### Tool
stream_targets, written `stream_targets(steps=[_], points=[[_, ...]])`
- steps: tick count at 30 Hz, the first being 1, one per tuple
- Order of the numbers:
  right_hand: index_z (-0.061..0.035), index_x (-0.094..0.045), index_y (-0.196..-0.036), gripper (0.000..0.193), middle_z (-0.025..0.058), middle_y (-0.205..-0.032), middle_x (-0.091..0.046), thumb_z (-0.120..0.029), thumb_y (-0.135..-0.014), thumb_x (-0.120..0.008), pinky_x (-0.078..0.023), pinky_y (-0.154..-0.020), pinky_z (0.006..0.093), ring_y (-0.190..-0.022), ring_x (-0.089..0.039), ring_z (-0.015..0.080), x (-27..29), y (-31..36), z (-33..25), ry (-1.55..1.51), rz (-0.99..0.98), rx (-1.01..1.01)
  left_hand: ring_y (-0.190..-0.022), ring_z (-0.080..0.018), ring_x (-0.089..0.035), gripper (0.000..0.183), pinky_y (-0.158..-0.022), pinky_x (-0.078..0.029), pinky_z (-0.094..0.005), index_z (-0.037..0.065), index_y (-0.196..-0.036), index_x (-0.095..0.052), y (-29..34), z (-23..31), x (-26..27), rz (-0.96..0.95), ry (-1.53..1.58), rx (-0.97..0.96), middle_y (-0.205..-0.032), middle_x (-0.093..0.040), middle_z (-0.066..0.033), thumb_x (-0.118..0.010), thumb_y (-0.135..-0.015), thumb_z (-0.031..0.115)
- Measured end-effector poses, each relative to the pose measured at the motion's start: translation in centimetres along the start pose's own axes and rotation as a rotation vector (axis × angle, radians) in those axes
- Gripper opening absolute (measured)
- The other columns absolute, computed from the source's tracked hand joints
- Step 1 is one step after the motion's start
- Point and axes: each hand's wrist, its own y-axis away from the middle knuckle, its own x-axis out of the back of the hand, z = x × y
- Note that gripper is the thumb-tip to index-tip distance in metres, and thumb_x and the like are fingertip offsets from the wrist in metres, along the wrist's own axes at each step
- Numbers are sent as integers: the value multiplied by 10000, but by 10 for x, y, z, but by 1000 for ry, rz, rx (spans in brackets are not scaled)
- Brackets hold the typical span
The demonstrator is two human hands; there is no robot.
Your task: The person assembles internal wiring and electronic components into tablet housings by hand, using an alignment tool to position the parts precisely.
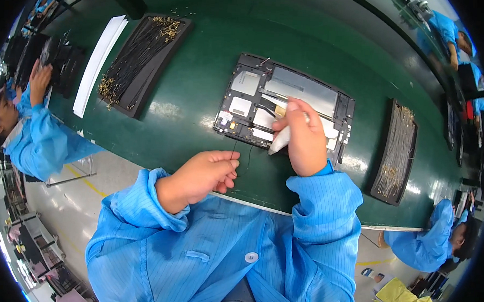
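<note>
An opened tablet (286,105), its back off and its boards and silver battery bare, lies on the green bench (194,115) near the front edge, just ahead of the person. The right hand (305,139) rests on the tablet's near right part, fingers closed around a slim white tool (280,143) whose tip points down toward the front edge of the frame. The left hand (203,174) hovers over the front edge of the bench, thumb and forefinger pinched narrow on a thin black wire (235,150) that runs up toward the tablet's near edge; whether its far end is already seated I cannot tell. The wire is fine and looks easy to lose from the pinch or to kink if pulled sideways, and the tool, pressed hard, could slip and scratch a board or the battery. The tablet sits close to the front edge, so a push toward the body might slide it off. To the left a black tray of gold-tipped wires (143,58) lies near the back edge, with a white strip (98,61) beside it; to the right a second tray (395,152) sits near the right hand's elbow, leaving less room there than between the tablet and the left tray.
</note>
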Motion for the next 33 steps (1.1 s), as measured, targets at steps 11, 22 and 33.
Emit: stream_targets(steps=[11, 22, 33], points=[[-60, -619, -796, 239, 142, -812, -589, -212, -667, -487, -431, -714, 367, -777, -562, 294, -46, -46, 27, 1338, -544, 281, -451, -109, -516, 127, -346, -388, -196, 89, -888, -491, -10, 2, 0, 58, 15, -145, -627, -538, -13, -430, -823, 179], [-20, -542, -936, 320, 184, -903, -549, -272, -768, -439, -405, -748, 337, -865, -515, 306, 198, 42, -32, 518, 844, 72, -564, -169, -556, 345, -445, -474, -268, 33, -966, -471, -17, 9, 0, 0, 97, -156, -706, -553, -73, -338, -858, 332], [-14, -546, -952, 320, 197, -888, -551, -256, -755, -472, -408, -743, 345, -842, -524, 318, 254, 93, -21, 1165, 1039, 4, -591, -193, -567, 332, -462, -484, -300, 36, -975, -463, -18, 11, -1, -19, 74, -95, -731, -561, -90, -348, -856, 324]])
